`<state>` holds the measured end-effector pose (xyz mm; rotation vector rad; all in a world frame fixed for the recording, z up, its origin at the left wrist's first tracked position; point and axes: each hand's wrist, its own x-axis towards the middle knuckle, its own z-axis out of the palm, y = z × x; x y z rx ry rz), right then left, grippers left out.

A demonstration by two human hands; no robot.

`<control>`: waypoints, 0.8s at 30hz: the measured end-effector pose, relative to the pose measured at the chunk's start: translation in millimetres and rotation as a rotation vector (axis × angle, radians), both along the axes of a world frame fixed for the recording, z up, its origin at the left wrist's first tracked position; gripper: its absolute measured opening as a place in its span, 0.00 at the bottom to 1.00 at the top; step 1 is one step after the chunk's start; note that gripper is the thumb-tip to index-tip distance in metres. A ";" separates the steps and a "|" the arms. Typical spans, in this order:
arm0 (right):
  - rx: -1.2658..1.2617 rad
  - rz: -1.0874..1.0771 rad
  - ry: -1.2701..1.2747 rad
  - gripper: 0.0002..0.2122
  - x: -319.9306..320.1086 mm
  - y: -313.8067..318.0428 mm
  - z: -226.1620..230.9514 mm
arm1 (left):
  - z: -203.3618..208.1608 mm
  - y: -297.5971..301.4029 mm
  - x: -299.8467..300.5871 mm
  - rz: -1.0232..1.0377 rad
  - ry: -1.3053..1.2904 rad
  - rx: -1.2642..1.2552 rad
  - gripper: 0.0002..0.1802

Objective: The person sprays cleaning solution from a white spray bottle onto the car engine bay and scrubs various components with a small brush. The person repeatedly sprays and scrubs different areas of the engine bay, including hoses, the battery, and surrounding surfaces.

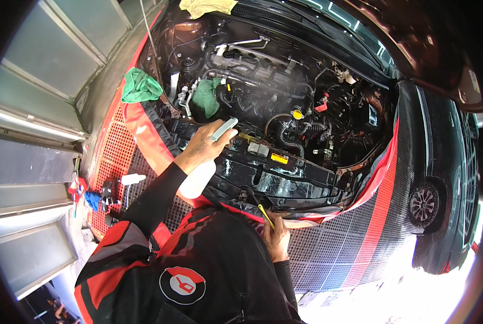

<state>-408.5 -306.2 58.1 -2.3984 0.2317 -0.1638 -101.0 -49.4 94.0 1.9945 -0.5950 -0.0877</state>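
My left hand point(201, 149) is wrapped round the neck of a white spray bottle point(197, 181) with a pale grey trigger head, held over the front edge of an open engine bay point(241, 75). The nozzle points into the bay, and faint mist hangs over the engine. Low at the front edge, my right hand point(277, 237) grips a thin tool with a yellow handle point(264, 214); its far end is too dark to make out. Wet streaks shine on the black front panel point(287, 186). A green cloth point(206, 98) lies in the bay beyond my left hand.
Another green cloth point(142, 86) hangs on the left fender, and a yellow cloth point(208, 6) lies at the far edge. A red cover point(149, 132) lines the bay's rim. Left on the grated floor are a small white bottle point(133, 179) and a blue cloth point(93, 200). Another car point(441, 178) stands right.
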 end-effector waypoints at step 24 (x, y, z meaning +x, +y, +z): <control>-0.013 -0.286 0.071 0.10 -67.1 -14.5 -6.4 | -43.4 37.2 -133.0 -0.281 0.343 0.264 0.17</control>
